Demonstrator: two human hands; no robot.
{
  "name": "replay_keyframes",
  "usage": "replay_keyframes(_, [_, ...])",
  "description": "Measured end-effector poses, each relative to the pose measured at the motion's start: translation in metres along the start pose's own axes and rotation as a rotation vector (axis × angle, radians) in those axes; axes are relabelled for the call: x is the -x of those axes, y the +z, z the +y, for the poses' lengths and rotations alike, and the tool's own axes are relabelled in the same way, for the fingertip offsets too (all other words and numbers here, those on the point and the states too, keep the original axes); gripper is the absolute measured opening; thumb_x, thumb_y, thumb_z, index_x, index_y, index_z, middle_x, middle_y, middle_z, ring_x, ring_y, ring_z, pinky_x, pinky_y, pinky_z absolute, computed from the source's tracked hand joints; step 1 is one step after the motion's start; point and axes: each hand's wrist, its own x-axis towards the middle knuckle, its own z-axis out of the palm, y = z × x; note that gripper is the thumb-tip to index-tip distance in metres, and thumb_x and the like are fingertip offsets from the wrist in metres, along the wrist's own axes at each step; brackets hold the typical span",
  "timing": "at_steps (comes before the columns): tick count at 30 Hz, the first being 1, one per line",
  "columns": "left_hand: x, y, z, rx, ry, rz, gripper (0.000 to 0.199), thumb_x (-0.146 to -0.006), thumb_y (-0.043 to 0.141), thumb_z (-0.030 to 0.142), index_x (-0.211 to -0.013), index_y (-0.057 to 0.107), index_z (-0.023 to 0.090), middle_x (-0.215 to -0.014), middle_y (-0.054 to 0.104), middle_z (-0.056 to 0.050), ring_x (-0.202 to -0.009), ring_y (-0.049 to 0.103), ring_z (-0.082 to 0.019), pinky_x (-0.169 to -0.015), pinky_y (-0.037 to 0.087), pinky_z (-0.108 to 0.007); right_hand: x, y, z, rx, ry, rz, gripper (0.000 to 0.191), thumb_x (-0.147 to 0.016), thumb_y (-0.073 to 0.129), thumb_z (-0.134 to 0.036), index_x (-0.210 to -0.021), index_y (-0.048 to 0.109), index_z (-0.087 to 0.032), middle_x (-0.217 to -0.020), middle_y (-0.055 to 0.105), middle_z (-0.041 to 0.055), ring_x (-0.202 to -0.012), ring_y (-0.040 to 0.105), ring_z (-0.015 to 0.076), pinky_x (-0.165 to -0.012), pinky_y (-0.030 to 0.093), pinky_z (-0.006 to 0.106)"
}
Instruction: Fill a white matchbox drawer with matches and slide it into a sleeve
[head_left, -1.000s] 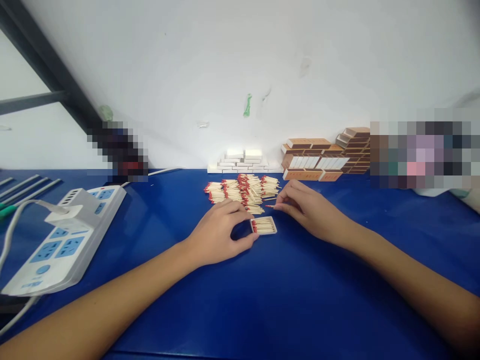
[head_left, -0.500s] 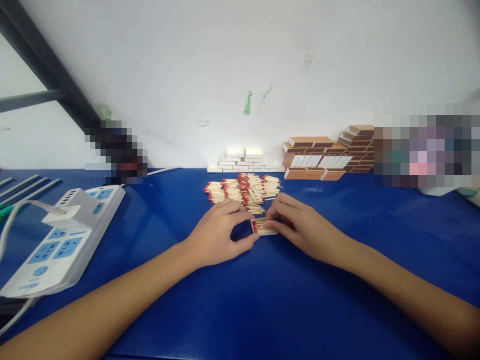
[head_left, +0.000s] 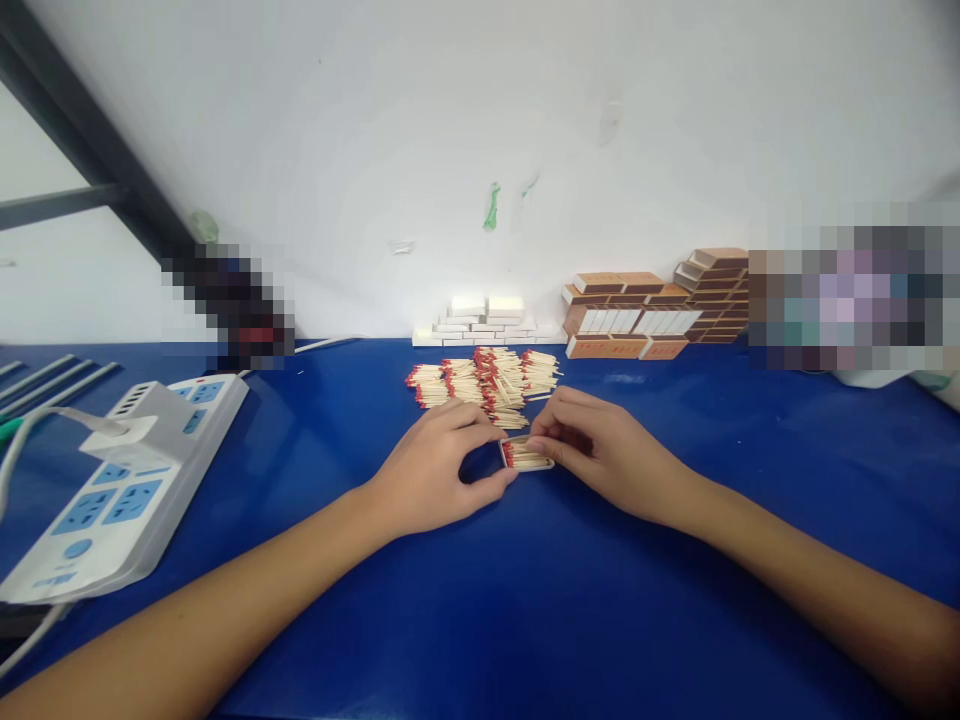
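Your left hand (head_left: 435,468) is resting on the blue table (head_left: 525,600) just left of centre frame, fingers curled loosely. Its thumb and forefinger are pinching the left end of a small open matchbox tray (head_left: 525,456), so the hand is partly closed and gripping that tray by its edge. The tray is lying flat at the centre of the frame, between your two hands, with matches inside it, red heads pointing left.

Your right hand (head_left: 600,455) is lying just right of the tray, fingers bent and bunched together. Its fingertips (head_left: 541,445) are pressing down on the tray's right half and on the matches inside. Whether a single match is being pinched between those fingertips cannot be told at this size; the hand is nearly closed and touching the tray.

A loose pile of matches (head_left: 487,380) is lying directly above the tray in the frame, just beyond your knuckles. Behind it, against the white wall (head_left: 450,120), a low stack of white inner trays (head_left: 484,322) is sitting at upper centre. A stack of brown matchbox sleeves (head_left: 652,305) is standing to its right. A white power strip (head_left: 120,480) is lying at the left edge, well apart from both hands.
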Motion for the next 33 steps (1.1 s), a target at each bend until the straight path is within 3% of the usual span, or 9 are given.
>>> replay_keyframes(23, [0.0, 0.001, 0.0, 0.026, 0.039, 0.013, 0.025, -0.094, 0.072, 0.036, -0.11, 0.075, 0.016, -0.102, 0.073, -0.009, -0.097, 0.068, -0.025, -0.09, 0.056, -0.042, 0.003, 0.006, 0.001, 0.062, -0.058, 0.06, 0.013, -0.1, 0.067, -0.028, -0.09, 0.069, -0.021, -0.083, 0.057, 0.0005, -0.065, 0.05, 0.0125, -0.059, 0.042, 0.027])
replay_keyframes(28, [0.0, 0.001, 0.0, 0.019, 0.034, 0.009, 0.029, -0.094, 0.073, 0.037, -0.113, 0.076, 0.016, -0.102, 0.072, -0.01, -0.098, 0.068, -0.026, -0.092, 0.057, -0.044, -0.003, -0.003, 0.021, 0.174, -0.024, 0.166, 0.011, -0.101, 0.065, -0.028, -0.095, 0.071, -0.021, -0.082, 0.057, 0.0006, -0.065, 0.051, 0.014, -0.062, 0.042, 0.029])
replay_keyframes(33, [0.0, 0.002, -0.001, 0.018, 0.029, 0.009, 0.028, -0.094, 0.073, 0.036, -0.114, 0.076, 0.017, -0.103, 0.072, -0.009, -0.099, 0.069, -0.026, -0.093, 0.057, -0.043, -0.008, -0.008, 0.045, 0.275, 0.043, 0.126, 0.009, -0.1, 0.065, -0.027, -0.103, 0.071, -0.02, -0.087, 0.058, 0.0019, -0.067, 0.053, 0.015, -0.064, 0.043, 0.03])
